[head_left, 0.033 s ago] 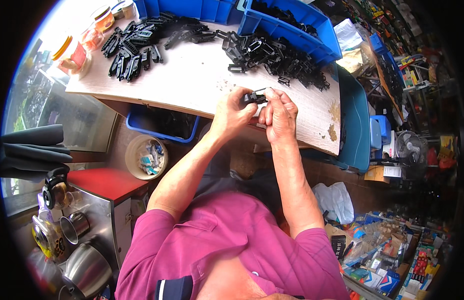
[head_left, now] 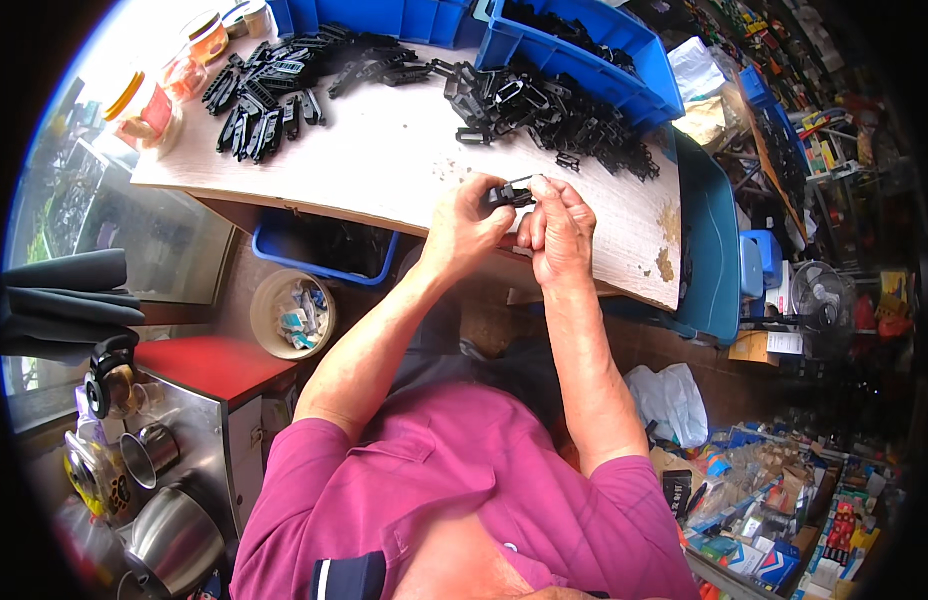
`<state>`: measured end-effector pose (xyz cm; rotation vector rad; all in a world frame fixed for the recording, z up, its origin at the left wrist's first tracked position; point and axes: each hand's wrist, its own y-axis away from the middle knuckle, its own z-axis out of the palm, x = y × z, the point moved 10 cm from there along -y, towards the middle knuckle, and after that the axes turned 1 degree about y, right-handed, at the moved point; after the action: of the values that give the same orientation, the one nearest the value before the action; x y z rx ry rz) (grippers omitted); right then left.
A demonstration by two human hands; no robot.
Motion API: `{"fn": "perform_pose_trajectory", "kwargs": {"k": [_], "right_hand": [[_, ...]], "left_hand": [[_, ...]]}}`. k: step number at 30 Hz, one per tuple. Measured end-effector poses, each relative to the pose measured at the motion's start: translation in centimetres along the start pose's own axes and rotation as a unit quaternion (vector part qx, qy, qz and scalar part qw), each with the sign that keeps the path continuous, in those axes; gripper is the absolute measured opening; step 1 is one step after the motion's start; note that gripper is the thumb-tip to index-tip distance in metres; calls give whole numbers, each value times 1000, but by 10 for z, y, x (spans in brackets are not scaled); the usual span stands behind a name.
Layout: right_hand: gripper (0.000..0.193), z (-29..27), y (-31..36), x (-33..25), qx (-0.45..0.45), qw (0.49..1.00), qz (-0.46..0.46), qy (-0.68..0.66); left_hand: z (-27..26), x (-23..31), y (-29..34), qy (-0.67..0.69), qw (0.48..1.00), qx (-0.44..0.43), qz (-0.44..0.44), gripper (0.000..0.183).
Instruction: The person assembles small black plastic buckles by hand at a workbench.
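Just over the table's front edge, my left hand [head_left: 466, 225] grips a small black plastic part [head_left: 504, 196] between thumb and fingers. My right hand [head_left: 561, 228] is closed in a pinch at the part's right end, where a thin dark strip reaches its fingertips. Whether that strip is a separate piece, I cannot tell. Beyond my hands lies a heap of open black plastic frames [head_left: 544, 110]. Toward the left is a second pile, of longer black plastic pieces [head_left: 264, 100], some lying side by side.
A blue crate [head_left: 594, 62] of black parts stands behind the right heap. Lidded jars [head_left: 149, 112] line the table's left end. Below the table are a blue-rimmed bin [head_left: 324, 268] and a round bucket [head_left: 294, 315] with scraps. A teal bin [head_left: 712, 240] adjoins the right edge.
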<state>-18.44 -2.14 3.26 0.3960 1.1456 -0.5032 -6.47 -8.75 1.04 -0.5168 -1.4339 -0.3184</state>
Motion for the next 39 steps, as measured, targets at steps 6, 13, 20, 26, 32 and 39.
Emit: {"fn": "perform_pose_trajectory", "kwargs": {"k": [6, 13, 20, 26, 32, 39], "right_hand": [[23, -4, 1, 1, 2, 1000, -4, 5], [15, -9, 3, 2, 15, 1000, 8, 25], [15, -14, 3, 4, 18, 1000, -6, 24], [14, -16, 5, 7, 17, 999, -5, 31], [18, -7, 12, 7, 17, 999, 28, 33], [34, -8, 16, 11, 45, 990, 86, 102]], "left_hand": [[0, 12, 2, -40, 999, 13, 26, 22], [2, 9, 1, -57, 998, 2, 26, 22], [3, 18, 4, -106, 993, 16, 48, 22], [5, 20, 3, -87, 995, 1, 42, 22], [0, 11, -1, -60, 997, 42, -37, 30], [-7, -7, 0, 72, 994, 50, -69, 13]]}}
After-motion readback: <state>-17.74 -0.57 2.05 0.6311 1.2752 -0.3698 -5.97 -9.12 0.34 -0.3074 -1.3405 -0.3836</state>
